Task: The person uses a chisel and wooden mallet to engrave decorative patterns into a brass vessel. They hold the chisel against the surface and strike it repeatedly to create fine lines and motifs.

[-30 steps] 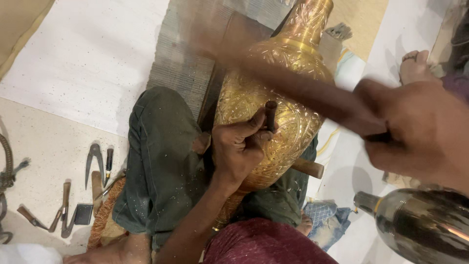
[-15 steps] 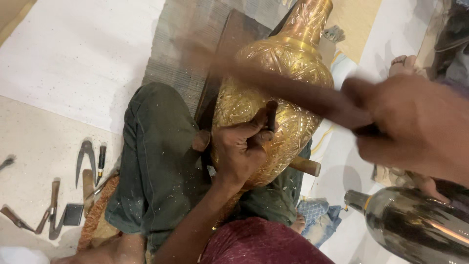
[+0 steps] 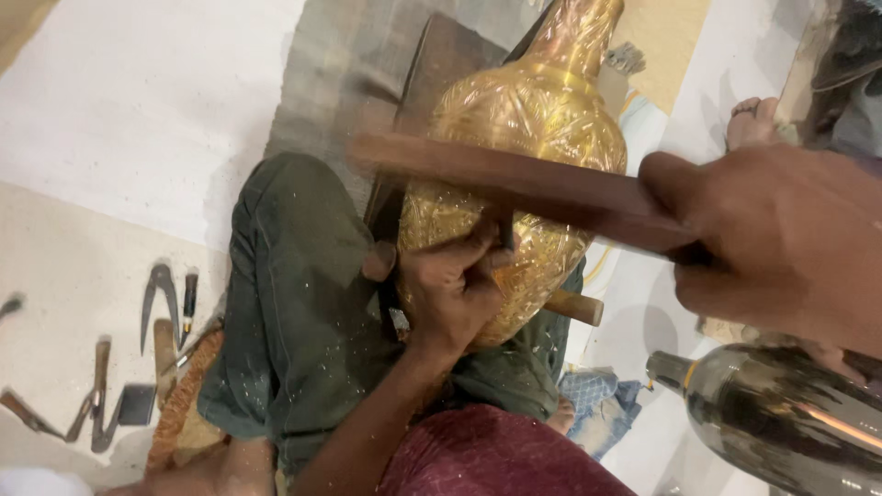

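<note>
A large golden engraved brass vase (image 3: 533,138) lies tilted across my lap, neck pointing away from me. My left hand (image 3: 450,289) presses against its belly and grips a small dark chisel (image 3: 506,230) with the tip on the metal. My right hand (image 3: 781,243) is closed around the end of a long brown wooden stick (image 3: 514,179), held level above the chisel and across the vase. My knee in dark green trousers (image 3: 294,303) is beside the vase, flecked with metal shavings.
Several hand tools (image 3: 110,367) lie on the floor at the lower left. A shiny dark metal vessel (image 3: 781,413) sits at the lower right. A wooden board (image 3: 441,73) lies under the vase. Another person's bare foot (image 3: 753,119) shows at the upper right.
The wooden stick has come down from the upper left toward the chisel head. My left hand stays on the vase with the chisel.
</note>
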